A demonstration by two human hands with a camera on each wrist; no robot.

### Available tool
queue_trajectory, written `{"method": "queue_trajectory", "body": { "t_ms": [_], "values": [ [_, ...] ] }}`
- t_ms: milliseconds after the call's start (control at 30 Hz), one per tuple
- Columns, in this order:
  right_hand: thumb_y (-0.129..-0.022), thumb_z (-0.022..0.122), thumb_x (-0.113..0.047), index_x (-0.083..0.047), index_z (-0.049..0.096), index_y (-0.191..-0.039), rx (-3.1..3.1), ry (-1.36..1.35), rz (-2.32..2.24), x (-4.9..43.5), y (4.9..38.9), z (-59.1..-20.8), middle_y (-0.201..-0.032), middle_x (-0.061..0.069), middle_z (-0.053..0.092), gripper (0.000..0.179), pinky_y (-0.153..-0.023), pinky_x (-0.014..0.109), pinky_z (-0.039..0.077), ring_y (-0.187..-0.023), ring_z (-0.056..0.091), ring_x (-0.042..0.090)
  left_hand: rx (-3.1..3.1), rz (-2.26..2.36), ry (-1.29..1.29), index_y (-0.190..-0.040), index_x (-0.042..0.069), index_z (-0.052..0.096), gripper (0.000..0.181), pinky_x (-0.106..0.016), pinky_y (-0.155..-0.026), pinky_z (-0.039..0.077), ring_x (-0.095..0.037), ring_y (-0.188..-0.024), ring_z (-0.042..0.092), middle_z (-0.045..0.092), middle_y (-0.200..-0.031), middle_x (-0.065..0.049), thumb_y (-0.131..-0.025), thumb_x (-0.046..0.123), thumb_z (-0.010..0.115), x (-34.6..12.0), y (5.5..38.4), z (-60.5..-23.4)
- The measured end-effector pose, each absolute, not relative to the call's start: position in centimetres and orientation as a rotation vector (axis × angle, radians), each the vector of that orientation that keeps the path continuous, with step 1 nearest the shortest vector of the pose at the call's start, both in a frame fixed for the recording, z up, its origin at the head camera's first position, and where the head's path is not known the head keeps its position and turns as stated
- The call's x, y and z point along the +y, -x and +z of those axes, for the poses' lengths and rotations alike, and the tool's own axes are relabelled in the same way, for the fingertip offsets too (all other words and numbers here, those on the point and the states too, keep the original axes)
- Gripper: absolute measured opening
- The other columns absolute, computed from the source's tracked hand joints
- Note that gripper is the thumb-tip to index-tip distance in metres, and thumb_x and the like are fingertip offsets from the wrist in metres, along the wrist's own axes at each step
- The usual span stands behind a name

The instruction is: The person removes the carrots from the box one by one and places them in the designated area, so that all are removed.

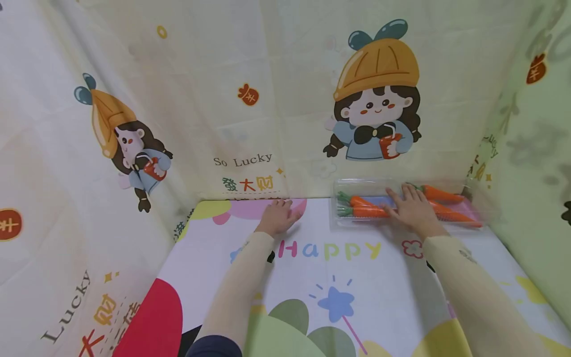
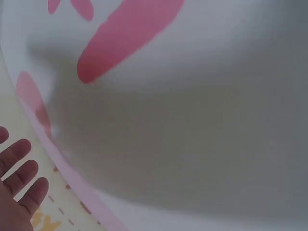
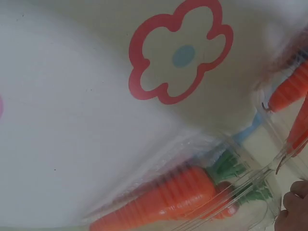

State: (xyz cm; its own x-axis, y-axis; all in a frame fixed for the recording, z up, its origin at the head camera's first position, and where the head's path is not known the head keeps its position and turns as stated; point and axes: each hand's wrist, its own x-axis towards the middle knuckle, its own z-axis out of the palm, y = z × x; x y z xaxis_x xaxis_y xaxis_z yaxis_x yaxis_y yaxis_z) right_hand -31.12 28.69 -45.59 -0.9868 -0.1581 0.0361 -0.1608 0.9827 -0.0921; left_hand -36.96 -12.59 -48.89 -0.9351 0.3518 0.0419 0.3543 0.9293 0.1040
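With my left hand (image 1: 278, 218) loose and apart, I should press only gently with the spread right hand (image 1: 415, 210) over the long, clear plastic box (image 1: 361, 187) of orange carrots (image 1: 368, 211), back right on the printed white bench (image 1: 296, 280).

Lies along the far right of the table (image 1: 379, 282) as a long, clear plastic container (image 1: 361, 187); holds smooth orange carrots (image 1: 368, 211) on their sides, two left, two right, visible green tops leftward, partly covered midway.
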Motion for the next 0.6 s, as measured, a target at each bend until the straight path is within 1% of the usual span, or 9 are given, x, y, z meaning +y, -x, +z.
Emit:
{"method": "queue_trajectory", "body": {
  "t_ms": [100, 167, 300, 367, 433, 500, 600],
  "values": [
    [-0.104, 0.025, -0.067, -0.007, 0.023, -0.163, -3.09, -0.264, 0.112, 28.6, 31.1, -45.9, -0.163, 0.041, 0.011, 0.084, -0.125, 0.065, 0.006, -0.152, 0.009, 0.058, -3.041, -0.202, 0.56, -0.152, 0.007, 0.049, 0.068, -0.054, -0.117, 0.037, -0.036, -0.142, 0.043, 0.051, -0.153, -0.017, -0.105, 0.056, 0.041, -12.2, 37.0, -49.5],
    [-0.105, 0.024, -0.067, -0.007, 0.024, -0.163, -3.077, -0.277, 0.112, 28.7, 31.1, -46.1, -0.162, 0.042, 0.012, 0.084, -0.125, 0.066, 0.007, -0.151, 0.01, 0.059, -3.041, -0.272, 0.552, -0.15, 0.006, 0.05, 0.064, -0.053, -0.118, 0.037, -0.036, -0.141, 0.045, 0.052, -0.151, -0.017, -0.106, 0.053, 0.042, -11.8, 36.9, -49.7],
    [-0.105, 0.026, -0.066, -0.008, 0.027, -0.162, -3.055, -0.304, 0.11, 28.7, 30.9, -46.2, -0.162, 0.042, 0.014, 0.082, -0.124, 0.066, 0.009, -0.15, 0.013, 0.06, -3.053, -0.492, 0.541, -0.149, 0.004, 0.051, 0.059, -0.05, -0.122, 0.033, -0.035, -0.143, 0.043, 0.053, -0.151, -0.016, -0.108, 0.047, 0.043, -10.9, 36.5, -49.6],
    [-0.106, 0.027, -0.065, -0.008, 0.027, -0.162, -3.053, -0.311, 0.099, 28.7, 30.8, -46.3, -0.162, 0.042, 0.015, 0.08, -0.124, 0.066, 0.01, -0.15, 0.015, 0.06, -3.043, -0.617, 0.549, -0.147, 0.004, 0.052, 0.057, -0.048, -0.121, 0.034, -0.035, -0.142, 0.045, 0.055, -0.148, -0.016, -0.109, 0.044, 0.043, -10.5, 36.2, -49.6],
    [-0.106, 0.028, -0.063, -0.009, 0.027, -0.162, -3.047, -0.321, 0.082, 28.6, 30.7, -46.4, -0.161, 0.042, 0.017, 0.078, -0.124, 0.066, 0.012, -0.149, 0.017, 0.06, -3.026, -0.744, 0.55, -0.145, 0.003, 0.054, 0.054, -0.047, -0.118, 0.038, -0.033, -0.137, 0.05, 0.059, -0.142, -0.016, -0.109, 0.042, 0.043, -10.0, 36.0, -49.7],
    [-0.107, 0.029, -0.062, -0.009, 0.027, -0.162, -3.045, -0.334, 0.071, 28.6, 30.5, -46.5, -0.16, 0.043, 0.018, 0.077, -0.124, 0.067, 0.013, -0.148, 0.019, 0.061, -3.014, -0.892, 0.528, -0.142, 0.004, 0.056, 0.049, -0.045, -0.112, 0.045, -0.03, -0.126, 0.056, 0.063, -0.134, -0.015, -0.109, 0.039, 0.045, -9.6, 35.7, -49.8],
    [-0.107, 0.031, -0.061, -0.01, 0.029, -0.162, -3.035, -0.357, 0.078, 28.7, 30.4, -46.7, -0.159, 0.043, 0.02, 0.075, -0.123, 0.067, 0.014, -0.148, 0.02, 0.061, -3.003, -1.132, 0.449, -0.136, 0.007, 0.059, 0.041, -0.042, -0.102, 0.05, -0.024, -0.11, 0.058, 0.065, -0.123, -0.01, -0.109, 0.036, 0.048, -9.1, 35.2, -49.9]
  ]
}}
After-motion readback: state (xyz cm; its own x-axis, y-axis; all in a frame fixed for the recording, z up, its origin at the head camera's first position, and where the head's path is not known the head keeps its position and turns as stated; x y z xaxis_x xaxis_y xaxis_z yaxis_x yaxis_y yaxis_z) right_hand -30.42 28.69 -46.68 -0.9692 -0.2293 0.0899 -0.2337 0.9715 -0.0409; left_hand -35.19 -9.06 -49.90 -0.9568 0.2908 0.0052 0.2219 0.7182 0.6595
